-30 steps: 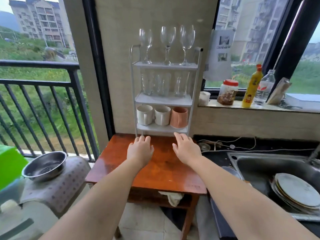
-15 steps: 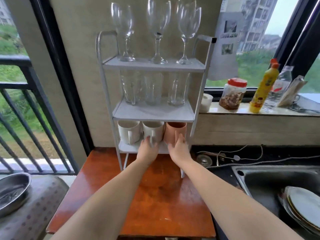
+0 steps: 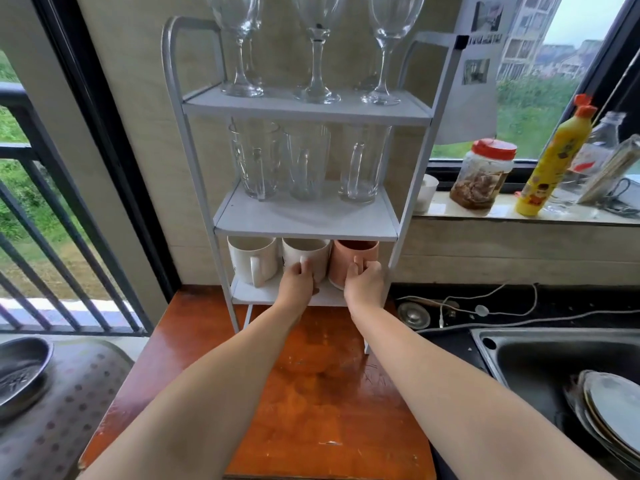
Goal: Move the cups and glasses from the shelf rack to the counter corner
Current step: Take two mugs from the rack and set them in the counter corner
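A white three-tier shelf rack (image 3: 304, 223) stands on a red-brown wooden table (image 3: 311, 393). Three wine glasses (image 3: 317, 50) stand on the top tier, three clear glass mugs (image 3: 306, 161) on the middle tier. On the bottom tier sit a white mug (image 3: 251, 259) at left, a middle white mug (image 3: 304, 252) and a pink mug (image 3: 353, 258). My left hand (image 3: 299, 282) is closed around the middle white mug's handle. My right hand (image 3: 365, 284) grips the pink mug's handle. Both mugs rest on the shelf.
A black counter with cables (image 3: 485, 310) and a steel sink (image 3: 554, 362) holding stacked plates (image 3: 613, 410) lie to the right. A red-lidded jar (image 3: 483, 178), a yellow bottle (image 3: 554, 157) and a small white cup (image 3: 426, 192) stand on the windowsill. A metal bowl (image 3: 20, 372) sits at left.
My hands rose from the tabletop to the bottom tier and closed on the two mug handles. The camera moved in closer to the rack.
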`<state>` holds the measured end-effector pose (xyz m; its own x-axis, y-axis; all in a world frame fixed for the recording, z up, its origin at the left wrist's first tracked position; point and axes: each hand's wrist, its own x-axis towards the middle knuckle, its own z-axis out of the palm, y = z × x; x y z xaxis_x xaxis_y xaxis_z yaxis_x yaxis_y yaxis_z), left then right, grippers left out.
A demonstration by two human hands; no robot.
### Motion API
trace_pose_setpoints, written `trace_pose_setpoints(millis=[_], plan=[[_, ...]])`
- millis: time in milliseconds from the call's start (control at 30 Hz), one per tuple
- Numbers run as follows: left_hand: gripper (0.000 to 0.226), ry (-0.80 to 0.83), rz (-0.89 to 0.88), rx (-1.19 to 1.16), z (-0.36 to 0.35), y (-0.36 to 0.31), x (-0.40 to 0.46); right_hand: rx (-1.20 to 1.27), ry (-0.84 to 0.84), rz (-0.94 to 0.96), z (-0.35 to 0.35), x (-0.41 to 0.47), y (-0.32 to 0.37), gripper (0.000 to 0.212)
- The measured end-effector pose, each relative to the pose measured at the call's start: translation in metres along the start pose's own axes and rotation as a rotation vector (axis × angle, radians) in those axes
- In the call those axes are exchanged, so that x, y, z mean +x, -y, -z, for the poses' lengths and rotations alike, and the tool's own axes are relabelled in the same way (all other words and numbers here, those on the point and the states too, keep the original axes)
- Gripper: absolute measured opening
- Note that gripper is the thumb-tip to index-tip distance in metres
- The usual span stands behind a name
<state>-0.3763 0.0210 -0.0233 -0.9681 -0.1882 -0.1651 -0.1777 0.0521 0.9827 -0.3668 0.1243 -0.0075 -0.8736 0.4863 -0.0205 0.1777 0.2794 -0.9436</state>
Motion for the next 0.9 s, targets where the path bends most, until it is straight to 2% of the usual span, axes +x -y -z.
trace_pose_setpoints(millis=[133,300,600,733,900], plan=[[0.03,0.028,-0.045,0.021,0.013,-0.006,-0.02,-0.017,0.023,0.017,0.007,-0.018,0.003,0.031],[0.047,0.036,-0.098,0.144,0.033,-0.001,-0.053,0.053,0.042,-0.023,0.014,-0.048,0.0,0.031],[0.051,0.068,-0.154,0.181,0.057,0.014,-0.13,0.027,-0.054,0.016,0.056,-0.119,-0.024,0.03],[0.047,0.154,-0.183,0.222,0.043,0.012,-0.159,0.061,-0.149,-0.017,0.1,-0.138,-0.039,0.032],[0.042,0.296,-0.214,0.257,-0.016,0.008,-0.202,0.096,-0.361,-0.083,0.185,-0.158,-0.064,0.032]])
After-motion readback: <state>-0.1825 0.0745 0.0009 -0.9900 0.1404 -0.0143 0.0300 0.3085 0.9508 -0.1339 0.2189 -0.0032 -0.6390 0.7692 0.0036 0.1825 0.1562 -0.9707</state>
